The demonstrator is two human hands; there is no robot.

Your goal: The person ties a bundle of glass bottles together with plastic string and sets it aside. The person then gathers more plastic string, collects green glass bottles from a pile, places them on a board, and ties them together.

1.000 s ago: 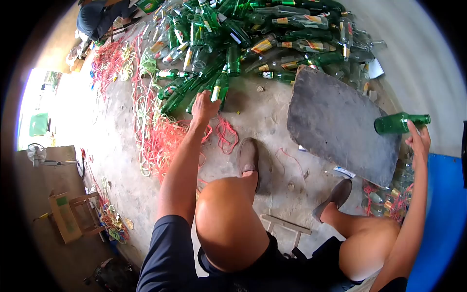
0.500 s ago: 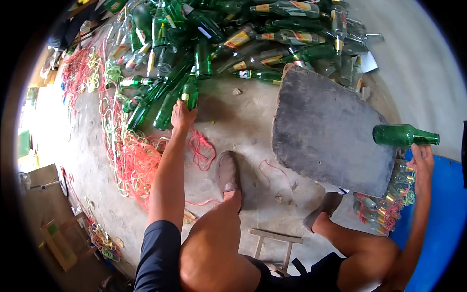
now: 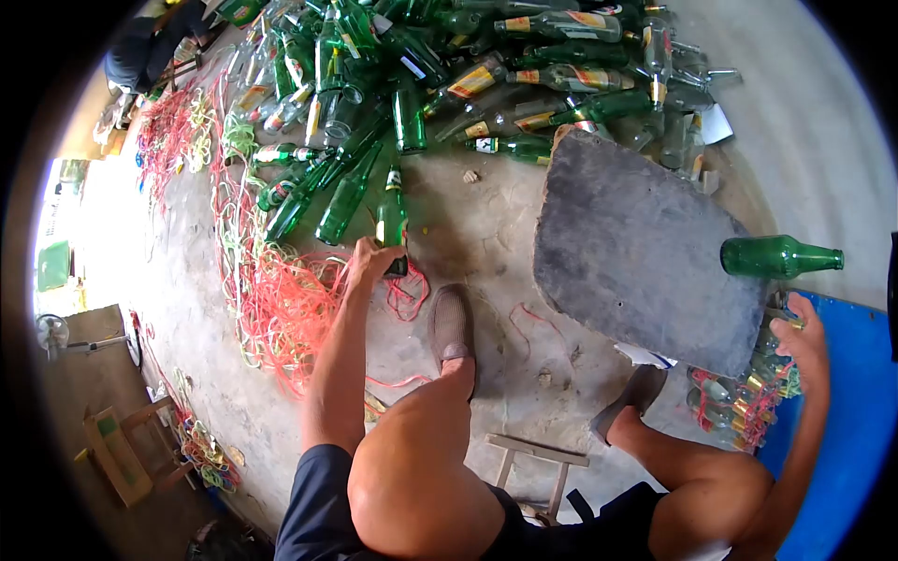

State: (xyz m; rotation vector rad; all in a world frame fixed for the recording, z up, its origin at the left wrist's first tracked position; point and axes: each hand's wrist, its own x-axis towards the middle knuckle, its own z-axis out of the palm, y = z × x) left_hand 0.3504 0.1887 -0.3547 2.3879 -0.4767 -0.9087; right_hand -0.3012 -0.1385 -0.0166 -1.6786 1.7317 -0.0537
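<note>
Just beyond the left shoe [image 3: 451, 325], the left hand [image 3: 374, 256] is clamped on the lower part of a green bottle [image 3: 391, 217] – neck pointing up toward the heap [image 3: 475, 80], dark base showing below the fingers. Whether that base touches the floor [image 3: 486, 252], I cannot tell. Another bottle [image 3: 344, 198] lies just beside it, on the left.

Across the floor, the right hand [image 3: 804, 344] has its thumb and fingers apart, just below a second green bottle [image 3: 769, 257] and not touching it. That one lies on its side at the right edge of the grey board [image 3: 645, 248], its neck jutting past the edge. Below the right hand, clear bottles [image 3: 716, 388] sit among red string [image 3: 753, 421], next to a blue panel [image 3: 856, 402].

Tangled red rope [image 3: 290, 309] spreads left of the left forearm. Between the knees stands a wooden frame [image 3: 538, 450]. Up at the far left is a person in dark clothes [image 3: 150, 51], partly cut off.
</note>
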